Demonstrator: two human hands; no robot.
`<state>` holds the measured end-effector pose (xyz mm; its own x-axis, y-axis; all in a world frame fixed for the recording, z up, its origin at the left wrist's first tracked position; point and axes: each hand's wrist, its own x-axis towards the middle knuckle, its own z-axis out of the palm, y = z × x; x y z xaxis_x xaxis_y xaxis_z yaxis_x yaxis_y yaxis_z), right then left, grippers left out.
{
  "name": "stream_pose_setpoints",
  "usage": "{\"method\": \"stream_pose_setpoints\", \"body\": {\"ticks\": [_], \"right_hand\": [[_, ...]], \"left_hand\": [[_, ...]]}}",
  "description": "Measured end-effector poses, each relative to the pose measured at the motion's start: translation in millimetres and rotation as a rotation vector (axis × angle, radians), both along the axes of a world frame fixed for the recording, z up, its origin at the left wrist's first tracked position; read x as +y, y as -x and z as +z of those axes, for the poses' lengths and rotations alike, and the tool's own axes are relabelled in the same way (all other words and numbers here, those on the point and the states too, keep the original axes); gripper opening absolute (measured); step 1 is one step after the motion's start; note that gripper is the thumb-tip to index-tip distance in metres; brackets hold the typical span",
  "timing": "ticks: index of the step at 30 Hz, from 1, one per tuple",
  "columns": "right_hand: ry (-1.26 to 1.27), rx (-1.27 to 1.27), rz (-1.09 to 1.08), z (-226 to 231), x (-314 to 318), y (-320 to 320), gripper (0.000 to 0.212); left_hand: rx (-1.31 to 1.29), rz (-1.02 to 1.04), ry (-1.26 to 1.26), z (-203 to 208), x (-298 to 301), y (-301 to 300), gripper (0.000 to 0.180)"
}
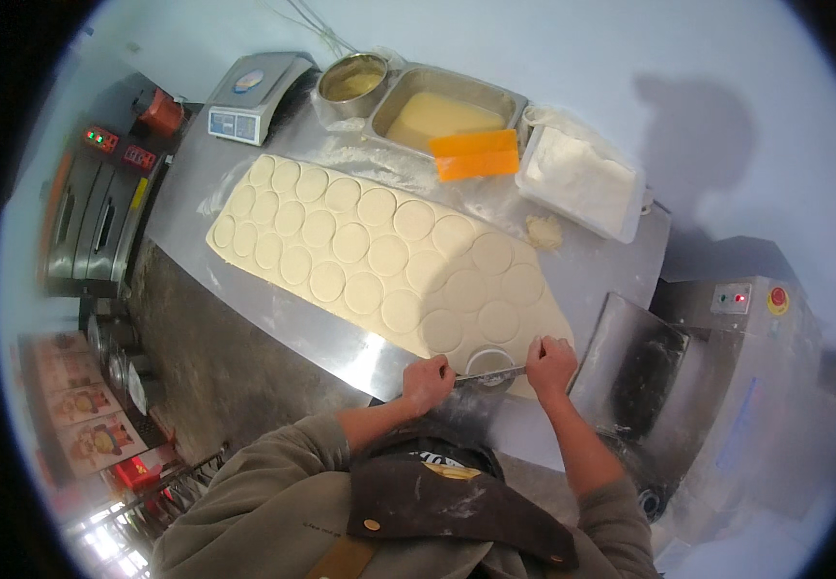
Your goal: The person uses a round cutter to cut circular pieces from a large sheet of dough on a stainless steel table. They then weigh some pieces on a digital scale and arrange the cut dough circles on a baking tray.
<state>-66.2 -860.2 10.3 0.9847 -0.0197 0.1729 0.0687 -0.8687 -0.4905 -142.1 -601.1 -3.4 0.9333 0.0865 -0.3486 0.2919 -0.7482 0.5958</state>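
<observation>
A long sheet of pale dough (370, 253) lies across the steel table, marked with several rows of round cuts. At its near right end, a round dough cutter (491, 375) with a straight bar across it rests on or just above the dough; which of the two I cannot tell. My left hand (429, 383) is closed around the left end of the bar. At the other end, my right hand (551, 364) is closed in a fist on it. The shadow of my head and upper body falls over the right part of the dough.
Along the table's (181, 207) far side stand a scale (257, 92), a metal bowl (351, 82), a steel pan (510, 96) of yellowish liquid, an orange scraper (476, 154) and a white tub of flour (580, 183). A machine (727, 386) stands right; an oven (99, 217) is far left.
</observation>
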Motion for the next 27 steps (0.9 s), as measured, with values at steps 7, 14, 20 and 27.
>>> {"method": "stream_pose_setpoints", "body": {"ticks": [7, 14, 20, 27], "right_hand": [[0.030, 0.082, -0.059, -22, 12, 7, 0.027], [0.065, 0.068, -0.044, -24, 23, -8, 0.025], [0.070, 0.101, -0.029, -25, 27, -13, 0.027], [0.085, 0.088, -0.003, -24, 30, -16, 0.030]], "left_hand": [[-0.019, 0.035, -0.048, -7, 11, 5, 0.023], [-0.027, 0.113, -0.035, -5, 18, -12, 0.023], [-0.005, 0.102, -0.032, -9, 22, -10, 0.022], [-0.008, 0.120, -0.069, -9, 23, -9, 0.023]]}}
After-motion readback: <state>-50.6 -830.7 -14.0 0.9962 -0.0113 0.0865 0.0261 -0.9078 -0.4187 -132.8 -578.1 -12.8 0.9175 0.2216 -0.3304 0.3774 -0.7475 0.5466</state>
